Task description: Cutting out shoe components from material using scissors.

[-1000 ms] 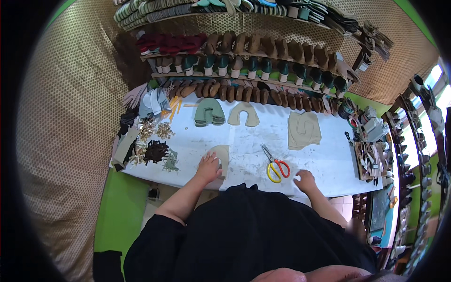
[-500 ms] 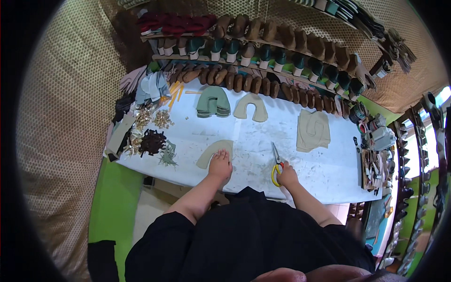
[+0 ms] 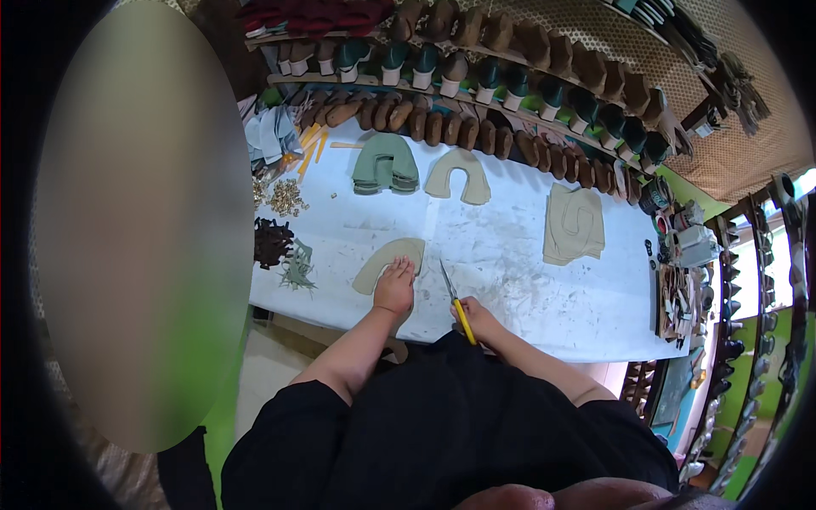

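My left hand (image 3: pixel 395 286) lies flat with its fingers stretched out on a curved beige leather-like piece (image 3: pixel 371 270), pressing it to the white table near its front edge. Just to the right, my right hand (image 3: pixel 478 322) is closed round the handle of yellow-handled scissors (image 3: pixel 463 320). Their blades point away from me and appear closed, tips a little right of the beige piece and apart from it. Farther back lie a stack of green arch-shaped pieces (image 3: pixel 371 167) and some beige arch-shaped pieces (image 3: pixel 439 177).
Flat beige sheets (image 3: pixel 561 246) lie at the right of the white table (image 3: pixel 510 289). Shoes and shoe forms (image 3: pixel 433 127) line the back shelves. At the left are gold-coloured bits (image 3: pixel 287 197), dark scraps (image 3: pixel 272 244) and green scraps (image 3: pixel 297 265). A blurred oval hides the far left.
My right hand has brought the scissors left, closer to the beige piece, and their blades now slant up to the left. My left hand stays on the piece. A blurred oval has appeared at left.
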Demonstrator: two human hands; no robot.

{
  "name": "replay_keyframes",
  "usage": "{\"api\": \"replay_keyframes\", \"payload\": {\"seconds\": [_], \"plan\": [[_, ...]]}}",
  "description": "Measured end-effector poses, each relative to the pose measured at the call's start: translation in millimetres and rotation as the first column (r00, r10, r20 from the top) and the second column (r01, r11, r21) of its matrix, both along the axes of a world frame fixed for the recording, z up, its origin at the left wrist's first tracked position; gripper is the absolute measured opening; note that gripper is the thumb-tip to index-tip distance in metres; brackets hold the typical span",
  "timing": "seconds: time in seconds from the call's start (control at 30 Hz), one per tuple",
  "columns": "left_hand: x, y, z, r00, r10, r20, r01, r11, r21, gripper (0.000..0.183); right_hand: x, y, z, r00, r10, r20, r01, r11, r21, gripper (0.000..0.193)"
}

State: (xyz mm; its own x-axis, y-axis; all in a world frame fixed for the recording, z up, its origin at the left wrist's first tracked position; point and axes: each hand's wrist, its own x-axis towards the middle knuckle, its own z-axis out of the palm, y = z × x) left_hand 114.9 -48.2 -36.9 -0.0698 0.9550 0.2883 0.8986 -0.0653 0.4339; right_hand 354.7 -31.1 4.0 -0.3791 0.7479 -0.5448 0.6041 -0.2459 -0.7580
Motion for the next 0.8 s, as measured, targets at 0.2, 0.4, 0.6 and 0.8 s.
{"api": "replay_keyframes", "payload": {"seconds": [0.2,0.4,0.6,0.8], "plan": [[-3,-2,0,1.000,-0.014,0.008,0.014,1.000,0.002,0.034,-37,-5,4,0.994,0.086,0.066,-0.084,0.996,-0.037,0.064],[-7,0,-6,0.998,0.001,0.067,-0.002,1.000,0.022,0.030,-63,-9,4,0.991,0.099,0.088,-0.097,0.995,-0.024,0.062],[-10,-1,-1,0.990,0.017,0.138,-0.024,0.999,0.043,0.027,-88,-19,10,1.000,0.010,0.005,-0.009,0.997,-0.080,0.057],[-11,0,6,0.977,0.009,0.212,-0.015,1.000,0.026,0.023,-104,-24,17,0.958,-0.208,-0.197,0.131,0.929,-0.345,0.044]]}}
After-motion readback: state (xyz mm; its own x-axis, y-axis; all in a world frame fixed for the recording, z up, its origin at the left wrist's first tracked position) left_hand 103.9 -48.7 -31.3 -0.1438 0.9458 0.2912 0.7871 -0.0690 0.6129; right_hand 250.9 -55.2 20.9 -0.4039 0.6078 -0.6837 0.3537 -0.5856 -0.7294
